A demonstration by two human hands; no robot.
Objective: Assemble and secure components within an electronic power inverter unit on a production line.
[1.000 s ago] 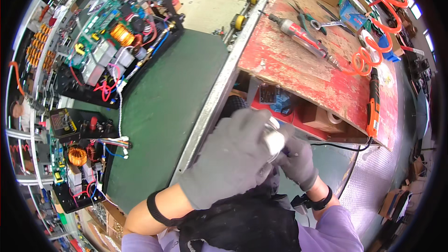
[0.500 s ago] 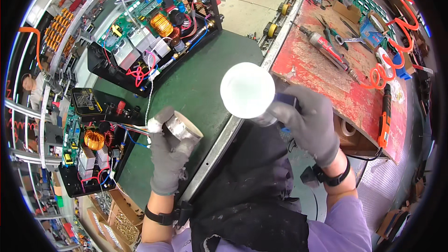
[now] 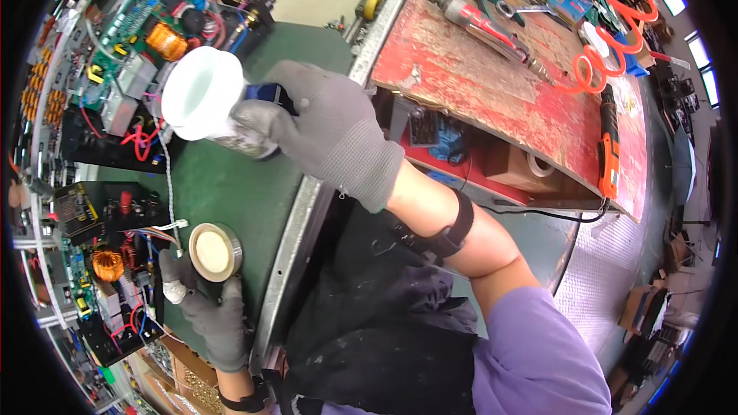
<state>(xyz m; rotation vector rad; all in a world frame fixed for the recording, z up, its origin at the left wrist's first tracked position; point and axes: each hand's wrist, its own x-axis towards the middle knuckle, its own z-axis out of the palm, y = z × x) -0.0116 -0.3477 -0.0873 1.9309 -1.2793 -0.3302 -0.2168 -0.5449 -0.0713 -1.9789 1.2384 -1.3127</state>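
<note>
My right hand (image 3: 307, 119), in a grey work glove, grips a white mug-like container (image 3: 204, 96) by a dark blue part that looks like its handle. The container is tipped so its wide white mouth shows. Below it, a shallow round lid-like piece (image 3: 214, 252), cream inside with a metallic side, lies on the green work surface (image 3: 254, 192). My left hand (image 3: 211, 315), also gloved and with white wrapping on one digit, is spread open right beside this round piece. Whether a fingertip touches it I cannot tell.
Opened black units with circuit boards and copper coils (image 3: 167, 41) (image 3: 108, 265) stand along the left. A metal rail (image 3: 296, 223) edges the green surface. To the right, a worn red bench (image 3: 461, 69) carries a red power tool (image 3: 480, 27), pliers (image 3: 492, 4) and an orange coiled hose (image 3: 592, 65).
My right hand has carried the white container left over the green surface. My left hand has lowered and let go of the round piece. The view has shifted too.
</note>
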